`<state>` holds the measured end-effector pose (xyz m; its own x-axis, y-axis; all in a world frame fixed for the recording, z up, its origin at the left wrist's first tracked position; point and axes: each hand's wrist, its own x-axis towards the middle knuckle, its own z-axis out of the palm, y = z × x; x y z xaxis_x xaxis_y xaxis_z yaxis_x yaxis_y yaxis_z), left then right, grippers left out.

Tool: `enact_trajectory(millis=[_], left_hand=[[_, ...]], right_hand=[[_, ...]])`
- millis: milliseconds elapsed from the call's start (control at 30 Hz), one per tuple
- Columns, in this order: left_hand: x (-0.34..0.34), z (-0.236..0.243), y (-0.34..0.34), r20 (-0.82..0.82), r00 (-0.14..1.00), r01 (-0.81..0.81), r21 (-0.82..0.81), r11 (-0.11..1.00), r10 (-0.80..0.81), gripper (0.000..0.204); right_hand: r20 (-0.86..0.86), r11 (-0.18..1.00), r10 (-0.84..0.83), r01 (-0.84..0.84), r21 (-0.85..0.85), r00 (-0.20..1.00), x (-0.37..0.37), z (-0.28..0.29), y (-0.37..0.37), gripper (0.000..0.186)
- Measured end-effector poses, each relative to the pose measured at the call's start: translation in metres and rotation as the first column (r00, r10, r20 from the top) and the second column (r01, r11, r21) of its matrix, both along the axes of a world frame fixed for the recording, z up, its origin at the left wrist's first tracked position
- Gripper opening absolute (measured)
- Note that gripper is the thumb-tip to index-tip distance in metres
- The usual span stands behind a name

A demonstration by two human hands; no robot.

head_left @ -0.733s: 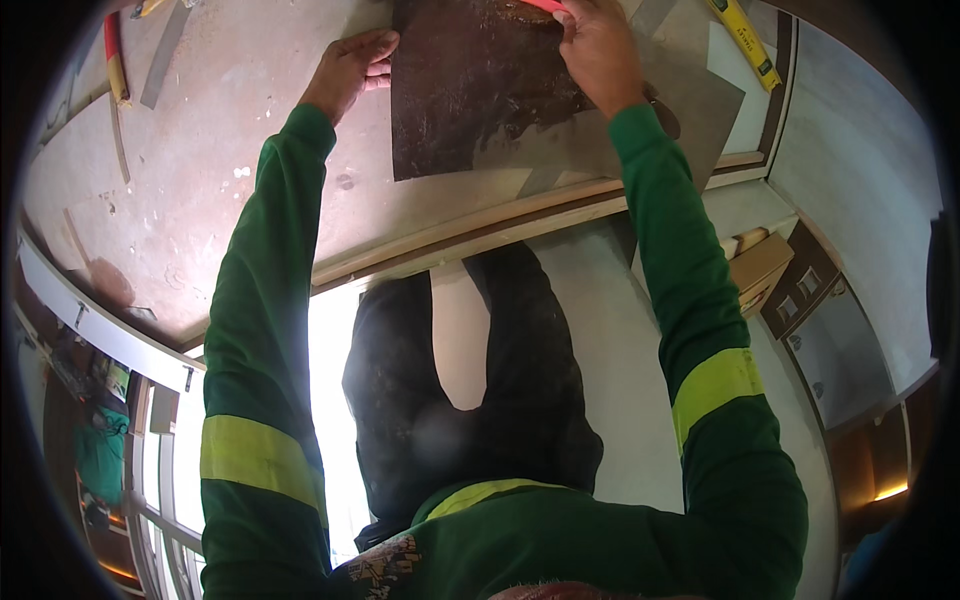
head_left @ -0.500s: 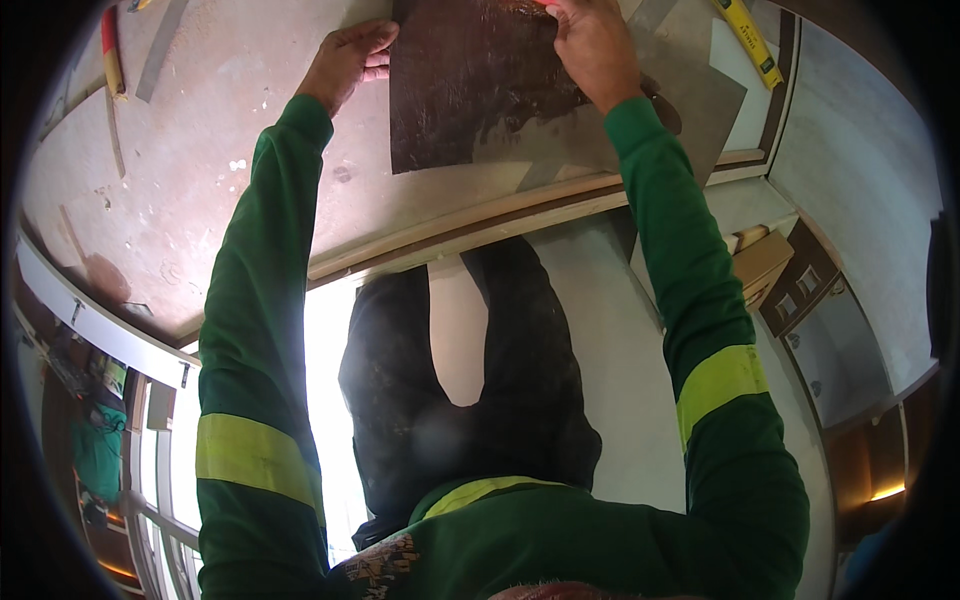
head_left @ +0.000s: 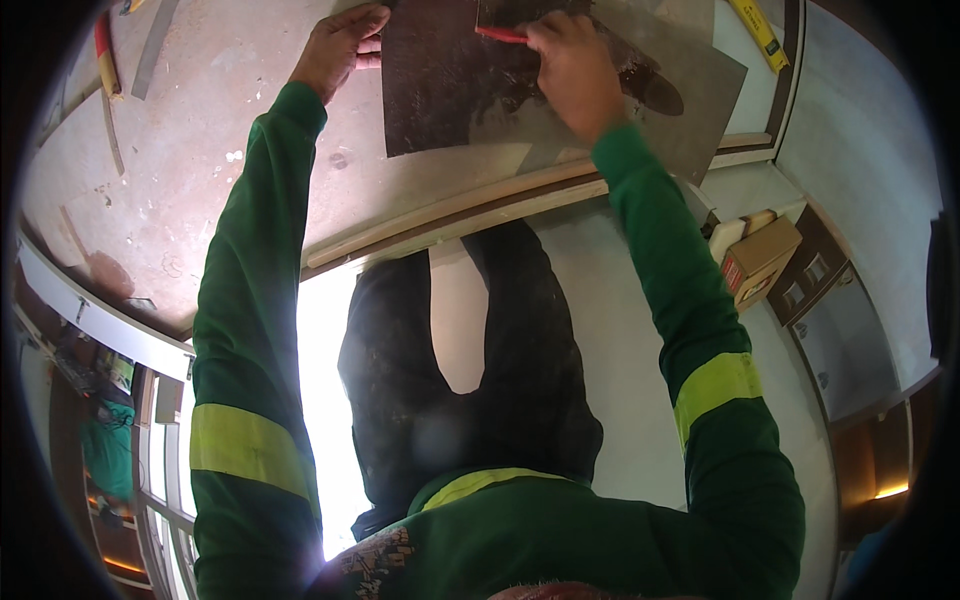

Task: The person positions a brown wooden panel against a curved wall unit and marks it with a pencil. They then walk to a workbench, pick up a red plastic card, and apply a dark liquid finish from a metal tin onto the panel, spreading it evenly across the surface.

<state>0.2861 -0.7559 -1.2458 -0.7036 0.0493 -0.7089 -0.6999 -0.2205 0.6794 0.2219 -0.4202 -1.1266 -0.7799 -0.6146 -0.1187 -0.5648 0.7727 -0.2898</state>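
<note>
A dark brown sheet (head_left: pixel 430 110) lies at the top middle of the work table, its surface partly wet and shiny with smears. At its left edge, my left hand (head_left: pixel 335 50) pinches the sheet between thumb and bent fingers. Over the sheet, my right hand (head_left: pixel 580 75) is closed on a red-handled spreader (head_left: pixel 500 35); its blade is hard to make out. A dark wet patch (head_left: pixel 660 95) shows to the right of that hand, on a greyish-brown board (head_left: pixel 715 95) that extends under the brown sheet.
Wooden strips (head_left: pixel 450 215) edge the table before my legs. A yellow level (head_left: pixel 757 35) lies at the upper right, a red-and-yellow tool (head_left: pixel 106 55) and a grey metal strip (head_left: pixel 155 50) at the upper left. A cardboard box (head_left: pixel 762 260) stands lower right.
My right hand has moved left and toward me with the spreader, over the brown sheet. My left hand stays at the edge, shifted slightly in the picture.
</note>
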Motion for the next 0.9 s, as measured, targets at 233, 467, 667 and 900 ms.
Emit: enact_trajectory(millis=[233,467,667,900], left_hand=[[0.003,-0.017,-0.016,0.003,1.0,0.014,0.065,0.998,-0.015,0.046],[-0.004,0.0,-0.013,-0.013,1.0,-0.004,0.073,0.997,0.005,0.043],[-0.008,-0.003,-0.008,-0.021,1.0,-0.003,0.048,0.999,0.004,0.044],[-0.005,-0.016,-0.022,-0.004,1.0,-0.019,0.107,0.994,0.02,0.043]], right_hand=[[0.129,0.987,0.005,-0.025,0.158,0.992,0.082,0.022,0.009,0.037],[0.143,0.989,-0.053,0.032,0.146,0.988,0.132,0.024,0.023,0.05],[0.162,0.991,-0.099,0.084,0.1,0.982,0.145,0.031,0.031,0.052],[0.032,0.964,-0.213,0.205,0.167,0.976,0.154,0.025,0.038,0.05]])
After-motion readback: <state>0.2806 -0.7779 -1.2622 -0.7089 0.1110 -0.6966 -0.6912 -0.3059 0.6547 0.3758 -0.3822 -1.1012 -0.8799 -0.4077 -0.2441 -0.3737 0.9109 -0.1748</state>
